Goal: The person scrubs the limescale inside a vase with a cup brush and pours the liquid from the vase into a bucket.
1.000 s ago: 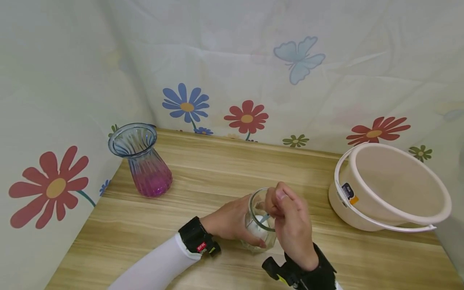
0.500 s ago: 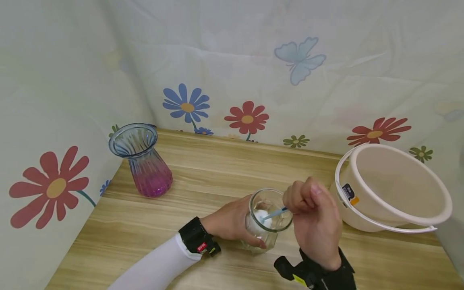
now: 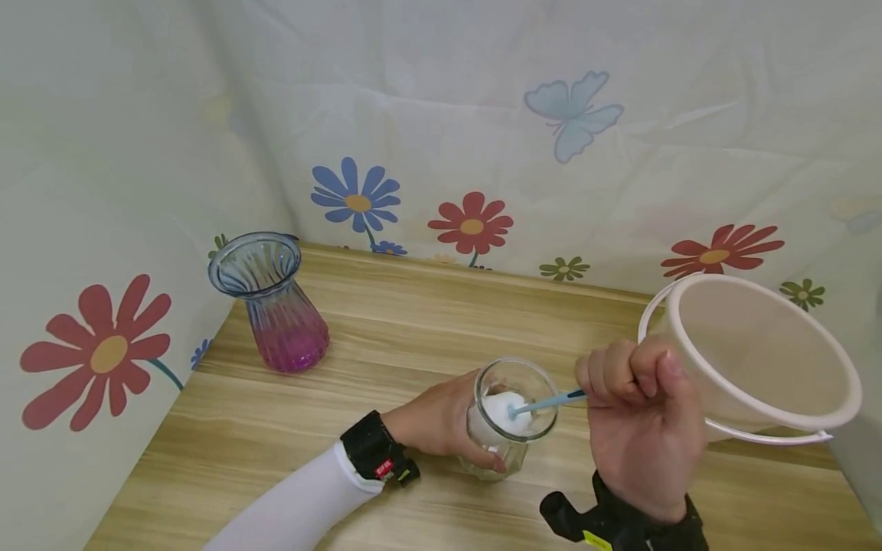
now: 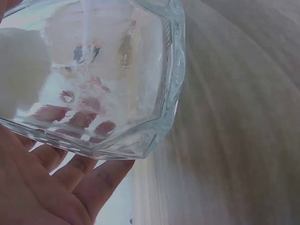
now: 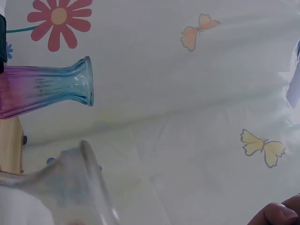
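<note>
A clear faceted glass vase [image 3: 498, 459] with a flared round rim stands on the table. My left hand [image 3: 441, 421] wraps round its side, fingers beyond the glass and thumb in front; in the left wrist view its fingers [image 4: 101, 185] lie behind the wall. Inside the vase is the white sponge head of a sponge brush [image 3: 551, 402]. Its light blue handle leans out over the rim to the right. My right hand [image 3: 637, 421] grips the handle's end in curled fingers, to the right of the rim. Only a fingertip of it shows in the right wrist view.
A blue-to-pink ribbed glass vase [image 3: 285, 321] stands at the back left of the wooden table [image 3: 413, 321]. At the right is a beige bucket [image 3: 696, 367] with a white handle, partly behind my right hand. Flower-printed cloth [image 3: 441, 115] hangs at the back and sides.
My right hand has moved right, away from the vase, drawing the brush handle out and tilting it lower. The sponge head shows higher in the vase. The left hand has stayed put.
</note>
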### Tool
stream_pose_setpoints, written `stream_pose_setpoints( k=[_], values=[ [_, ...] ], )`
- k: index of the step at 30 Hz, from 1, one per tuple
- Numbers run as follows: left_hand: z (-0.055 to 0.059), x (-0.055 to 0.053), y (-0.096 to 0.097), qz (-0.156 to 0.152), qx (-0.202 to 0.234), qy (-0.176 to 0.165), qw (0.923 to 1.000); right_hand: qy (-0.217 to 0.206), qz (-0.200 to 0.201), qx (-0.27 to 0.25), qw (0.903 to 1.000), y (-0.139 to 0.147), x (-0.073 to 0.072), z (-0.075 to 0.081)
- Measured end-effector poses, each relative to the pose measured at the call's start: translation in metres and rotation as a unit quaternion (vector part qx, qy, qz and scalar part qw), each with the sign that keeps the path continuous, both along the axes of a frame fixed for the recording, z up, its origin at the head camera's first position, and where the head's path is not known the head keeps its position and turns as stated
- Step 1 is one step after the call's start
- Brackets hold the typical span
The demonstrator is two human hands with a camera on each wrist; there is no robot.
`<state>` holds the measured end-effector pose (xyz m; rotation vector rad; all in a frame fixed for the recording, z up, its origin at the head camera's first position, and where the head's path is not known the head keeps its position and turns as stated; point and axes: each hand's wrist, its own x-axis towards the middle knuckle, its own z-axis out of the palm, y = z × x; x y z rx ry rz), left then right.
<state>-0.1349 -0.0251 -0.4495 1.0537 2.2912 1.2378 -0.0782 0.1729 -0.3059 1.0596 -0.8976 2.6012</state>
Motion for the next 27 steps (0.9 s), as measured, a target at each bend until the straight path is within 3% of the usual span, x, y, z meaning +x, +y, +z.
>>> stream_pose_setpoints(
  k=[9, 17, 22, 27],
  values=[
    [0.000, 0.001, 0.001, 0.021, -0.014, -0.005, 0.9997, -0.027, -0.063, 0.118, 0.9906, -0.026, -0.004, -0.017],
    [-0.003, -0.001, 0.003, 0.018, -0.013, 0.002, 0.9997, -0.045, -0.069, 0.179, 0.9803, -0.036, -0.004, -0.024],
    [-0.004, -0.003, 0.003, 0.009, -0.008, 0.004, 0.9999, -0.055, -0.050, 0.249, 0.9656, -0.037, -0.002, -0.023],
    [-0.002, -0.003, 0.003, 0.010, -0.011, 0.012, 0.9998, -0.035, -0.051, 0.312, 0.9482, -0.039, 0.001, -0.021]
  ],
)
